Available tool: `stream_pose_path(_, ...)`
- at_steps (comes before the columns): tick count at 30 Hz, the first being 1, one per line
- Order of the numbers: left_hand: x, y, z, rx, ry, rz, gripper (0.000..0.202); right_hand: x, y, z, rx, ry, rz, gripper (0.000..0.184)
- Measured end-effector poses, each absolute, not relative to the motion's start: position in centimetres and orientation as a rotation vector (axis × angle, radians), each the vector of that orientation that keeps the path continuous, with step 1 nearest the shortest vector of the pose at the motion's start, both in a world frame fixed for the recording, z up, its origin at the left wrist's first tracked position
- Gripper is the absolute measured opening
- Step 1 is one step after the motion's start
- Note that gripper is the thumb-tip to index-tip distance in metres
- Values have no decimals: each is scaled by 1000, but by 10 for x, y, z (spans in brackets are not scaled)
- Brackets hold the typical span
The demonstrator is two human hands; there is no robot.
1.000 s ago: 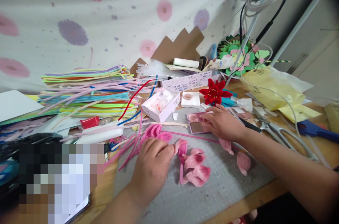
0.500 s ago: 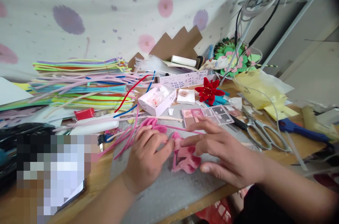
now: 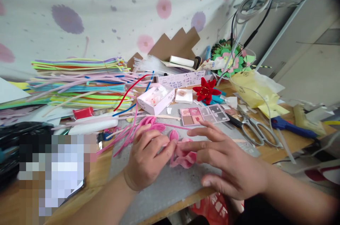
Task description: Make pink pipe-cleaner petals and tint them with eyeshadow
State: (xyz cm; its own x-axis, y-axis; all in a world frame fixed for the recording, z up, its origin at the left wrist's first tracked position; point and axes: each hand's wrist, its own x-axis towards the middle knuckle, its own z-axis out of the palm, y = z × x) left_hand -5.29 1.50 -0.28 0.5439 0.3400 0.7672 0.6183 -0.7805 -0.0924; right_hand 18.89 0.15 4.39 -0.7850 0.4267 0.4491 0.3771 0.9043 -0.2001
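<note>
My left hand is curled over pink pipe-cleaner petals on the grey mat, pinching one petal between thumb and fingers. My right hand lies beside it with fingers stretched out, the index tip touching the same pink petals. More pink petal loops and pink stems lie just behind my left hand. A blush palette sits just beyond my right fingertips.
A stack of coloured pipe cleaners fills the back left. A small white box, a red flower, scissors, a blue glue gun and a yellow bag lie around. A blurred phone sits front left.
My right hand left the palette and came down to the pink petals beside my left hand. The petals are now gathered between both hands. The view shifted slightly right.
</note>
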Motion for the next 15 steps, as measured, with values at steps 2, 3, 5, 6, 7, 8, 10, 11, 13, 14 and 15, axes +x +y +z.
stream_pose_path(2,-53,14,-3,-2438,-797,-1096,26,188,-2,45,-580,-2570,115,21)
stream_pose_path(3,-53,14,-3,-2442,-801,-1096,27,188,-3,44,-577,-2574,110,22)
stream_pose_path(5,-54,14,-4,-2448,-800,-1094,27,190,-3,43,-585,-2583,103,25)
stream_pose_path(6,-54,14,-5,-2445,-797,-1101,27,191,-2,41,-615,-2570,102,26)
stream_pose_path(7,-54,14,-5,-2442,-797,-1114,28,193,0,40,-663,-2532,108,24)
stream_pose_path(8,-53,15,-6,-2447,-812,-1128,27,195,2,38,-721,-2469,126,21)
stream_pose_path(10,-52,17,-8,-2518,-906,-1153,22,200,6,34,-809,-2325,186,16)
stream_pose_path(11,-51,18,-8,-2590,-996,-1169,17,202,7,33,-824,-2269,213,15)
stream_pose_path(13,-48,20,-8,-2761,-1294,-1257,16,205,9,30,-816,-2208,234,16)
stream_pose_path(14,-47,20,-7,-2826,-1489,-1347,20,206,9,29,-815,-2191,232,16)
stream_pose_path(15,-47,19,-5,-2868,-1681,-1452,23,208,9,28,-822,-2171,230,16)
